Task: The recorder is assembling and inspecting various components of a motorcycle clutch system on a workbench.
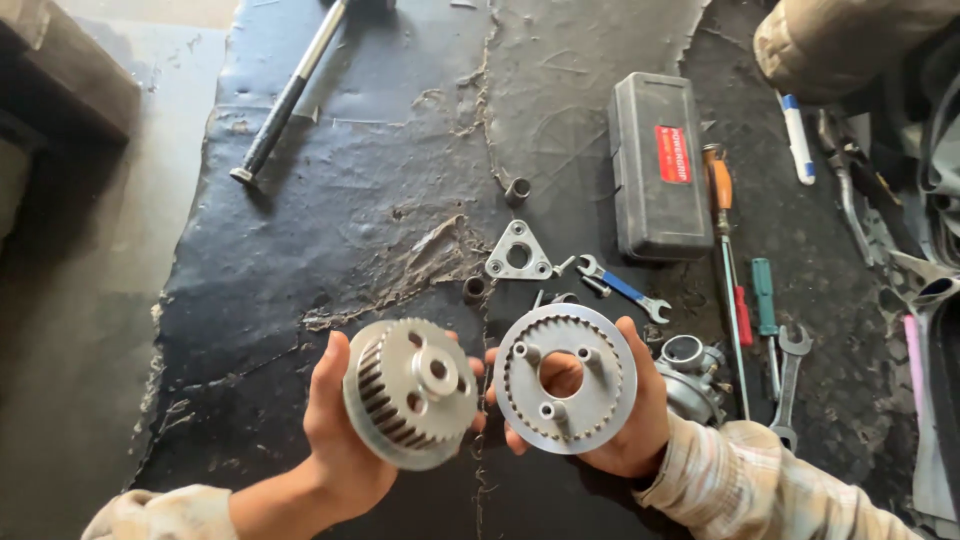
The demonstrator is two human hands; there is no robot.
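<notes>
My left hand (335, 435) holds a round metal hub with teeth around its side (410, 392), tilted so its face with a raised centre boss and small holes shows. My right hand (630, 420) holds a flat toothed metal disc (566, 378) with a large centre hole and three short posts, face toward me. The two parts sit side by side just above a worn black mat (360, 200), almost touching.
A triangular metal plate (519, 252), two small sleeves (474, 289), a blue-handled spanner (622, 288), a grey tool case (657, 165), screwdrivers (730, 270), a wrench (790, 375), a carburettor-like metal part (690, 375) and a long hammer (292, 88) lie on the mat.
</notes>
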